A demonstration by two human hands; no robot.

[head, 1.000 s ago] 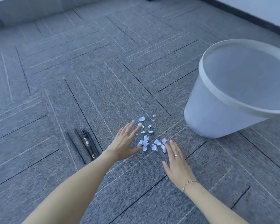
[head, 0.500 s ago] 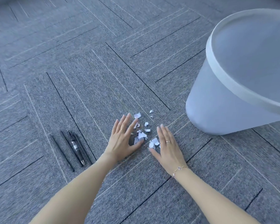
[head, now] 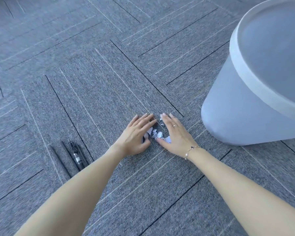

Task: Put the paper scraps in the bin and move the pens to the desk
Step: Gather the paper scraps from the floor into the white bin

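Observation:
Small white paper scraps (head: pixel 156 133) lie bunched on the grey carpet between my two hands. My left hand (head: pixel 136 135) rests flat on the left of the pile, fingers together and angled right. My right hand (head: pixel 174 135) rests flat on the right side, fingers angled left, fingertips nearly meeting the left ones. Both cup the scraps without lifting them; some scraps are hidden under the palms. Several black pens (head: pixel 73 155) lie side by side on the carpet left of my left forearm. The pale bin (head: pixel 232 116) stands upright at the right.
Grey carpet tiles (head: pixel 92 65) with dark seams cover the whole floor. The bin's wide rim (head: pixel 240 65) fills the upper right corner. No desk is in view.
Both hands have slid inward along the carpet, pushing the scattered scraps into one tight pile between them. The view has moved closer to the floor and the bin.

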